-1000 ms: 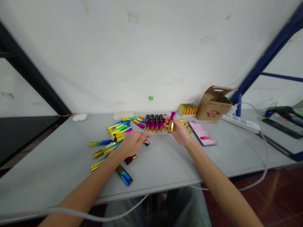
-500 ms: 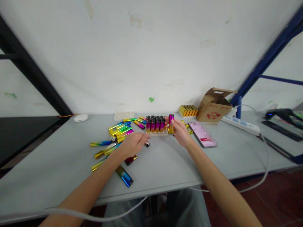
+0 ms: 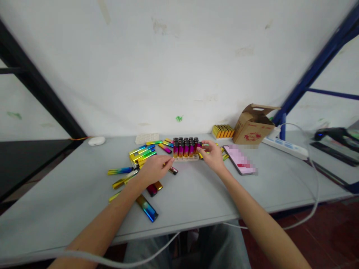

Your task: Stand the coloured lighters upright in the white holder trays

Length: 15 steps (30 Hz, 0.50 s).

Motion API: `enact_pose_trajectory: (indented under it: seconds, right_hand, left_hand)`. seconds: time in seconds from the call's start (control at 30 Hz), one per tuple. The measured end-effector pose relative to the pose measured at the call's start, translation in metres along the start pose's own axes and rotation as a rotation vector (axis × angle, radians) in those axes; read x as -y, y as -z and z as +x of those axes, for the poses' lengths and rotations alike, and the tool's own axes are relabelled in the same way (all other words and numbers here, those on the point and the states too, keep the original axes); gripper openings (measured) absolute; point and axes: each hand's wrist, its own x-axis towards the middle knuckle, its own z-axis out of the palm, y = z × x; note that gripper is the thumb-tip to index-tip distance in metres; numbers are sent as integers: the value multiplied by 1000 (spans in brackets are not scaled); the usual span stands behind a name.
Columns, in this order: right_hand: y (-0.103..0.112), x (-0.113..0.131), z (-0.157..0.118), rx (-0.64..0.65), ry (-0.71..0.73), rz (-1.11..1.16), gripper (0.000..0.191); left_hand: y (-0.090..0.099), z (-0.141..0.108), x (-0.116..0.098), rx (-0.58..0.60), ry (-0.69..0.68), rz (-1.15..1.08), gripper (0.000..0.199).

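Upright lighters (image 3: 185, 148), purple fading to yellow with black tops, stand in rows in a pale tray (image 3: 187, 160) at mid table. At its right end my right hand (image 3: 212, 155) pinches one more lighter (image 3: 199, 145) between thumb and fingers, upright in line with the others. My left hand (image 3: 156, 169) is closed, its fingertips on the tray's front left corner. Beneath and around that hand lie several loose shiny metallic lighter cases (image 3: 144, 153) in gold, blue, green and pink. A blue-and-gold case (image 3: 147, 208) lies closest to the table edge.
Behind are an unused-looking white tray (image 3: 147, 138), a block of orange-yellow batteries or similar cylinders (image 3: 223, 131), and an open cardboard box (image 3: 254, 125). A phone (image 3: 239, 160) and a power strip (image 3: 286, 148) lie right. A white earbud case (image 3: 97, 141) sits far left.
My right hand has brought the lighter down and left to the right end of the tray's rows. My left hand has shifted slightly left, onto the tray's corner.
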Motion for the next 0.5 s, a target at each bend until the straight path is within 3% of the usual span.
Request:
enact_pose_trajectory:
  seconds: [0.5]
  right_hand:
    - [1, 1, -2, 88, 77, -139, 21]
  left_hand:
    - [-2, 0, 5, -20, 27, -42, 39]
